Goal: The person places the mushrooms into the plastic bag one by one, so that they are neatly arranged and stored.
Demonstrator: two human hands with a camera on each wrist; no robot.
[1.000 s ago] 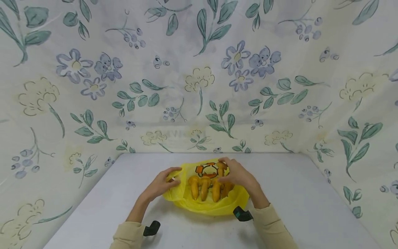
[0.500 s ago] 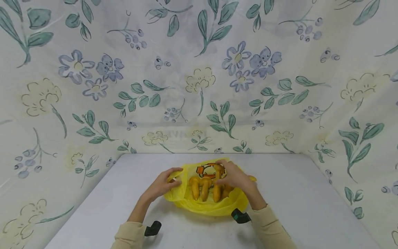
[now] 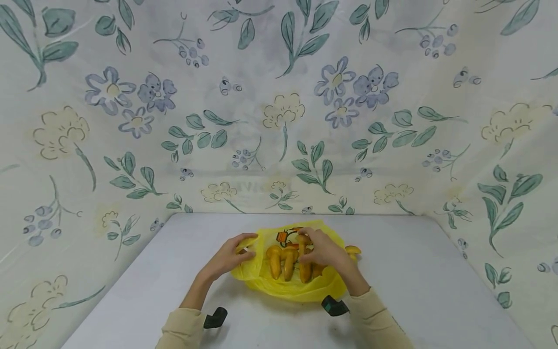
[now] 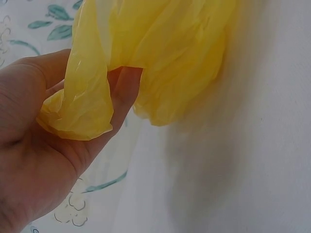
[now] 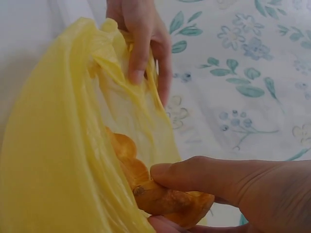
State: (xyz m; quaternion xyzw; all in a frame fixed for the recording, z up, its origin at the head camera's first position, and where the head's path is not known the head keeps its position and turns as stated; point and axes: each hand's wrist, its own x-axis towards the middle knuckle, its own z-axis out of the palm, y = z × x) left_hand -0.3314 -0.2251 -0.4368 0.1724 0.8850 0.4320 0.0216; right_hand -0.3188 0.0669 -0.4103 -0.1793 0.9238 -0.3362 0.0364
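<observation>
A thin yellow plastic bag (image 3: 279, 289) with an orange and black print lies on the white table, its mouth held wide. My left hand (image 3: 231, 254) grips the bag's left edge; in the left wrist view a strip of the bag loops over that hand (image 4: 53, 121). Several orange-brown mushrooms (image 3: 275, 264) show side by side at the bag. My right hand (image 3: 327, 249) pinches one mushroom (image 5: 167, 201) between thumb and fingers at the bag's opening. Part of this mushroom is hidden behind the thumb. Other mushrooms (image 5: 124, 148) sit behind the bag's rim in the right wrist view.
One more mushroom (image 3: 352, 251) lies on the table (image 3: 405, 271), right of the bag and beyond the right wrist. A floral-patterned sheet (image 3: 279, 145) walls in the table's back and sides. Dark wrist-camera mounts (image 3: 334, 306) jut from both sleeves.
My right hand has shifted slightly left with the mushroom in its fingers, over the bag. The mushroom on the table at the right has come into view. My left hand stays nearly still.
</observation>
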